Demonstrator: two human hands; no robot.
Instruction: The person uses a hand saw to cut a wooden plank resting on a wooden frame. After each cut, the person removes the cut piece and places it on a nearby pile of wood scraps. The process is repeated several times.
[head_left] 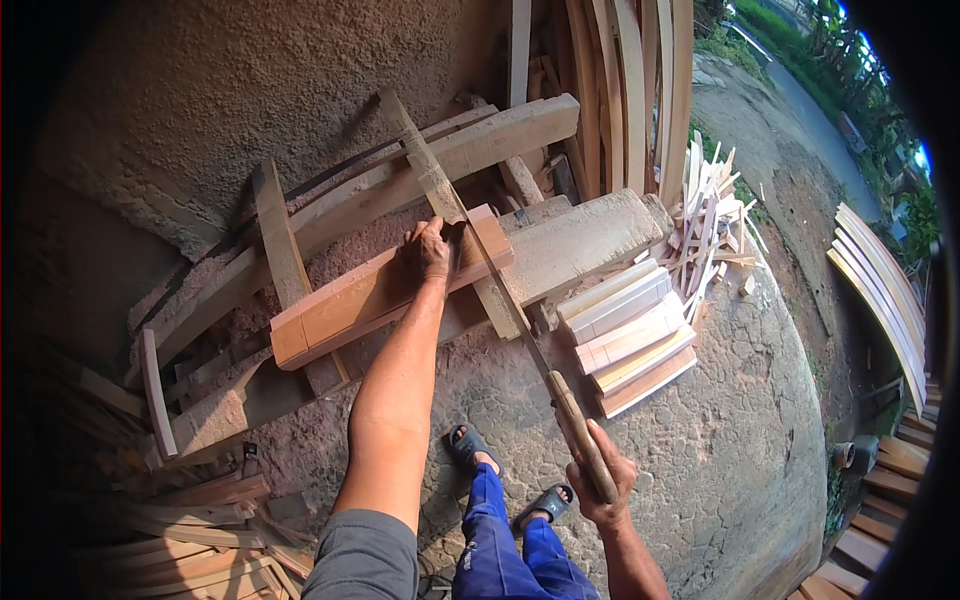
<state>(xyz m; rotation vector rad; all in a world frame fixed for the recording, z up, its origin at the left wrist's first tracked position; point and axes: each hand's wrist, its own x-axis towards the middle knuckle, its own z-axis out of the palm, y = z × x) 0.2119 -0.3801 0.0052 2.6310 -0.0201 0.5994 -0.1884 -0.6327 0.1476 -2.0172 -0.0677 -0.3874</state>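
A thick reddish-brown wooden block [350, 295] lies slantwise across the work supports, with pencil-like lines near its left end. My left hand [430, 250] grips the top of it near its right end, fingers curled over the far edge. In my right hand [605, 470] is the wooden handle of a handsaw [577, 435], wrapped by my fingers. The saw's thin blade [512, 300] runs up and away from the handle and meets the block close to its right end, just right of my left hand. How deep the blade sits cannot be made out.
Heavy dusty beams [590, 235] and crosspieces [280, 235] carry the block beside a rough wall [250, 90]. Cut wood pieces [630, 335] are stacked to the right, near a heap of offcut strips [710, 215]. Long boards [630, 100] lean at the back. Cracked concrete [740, 420] lies underfoot.
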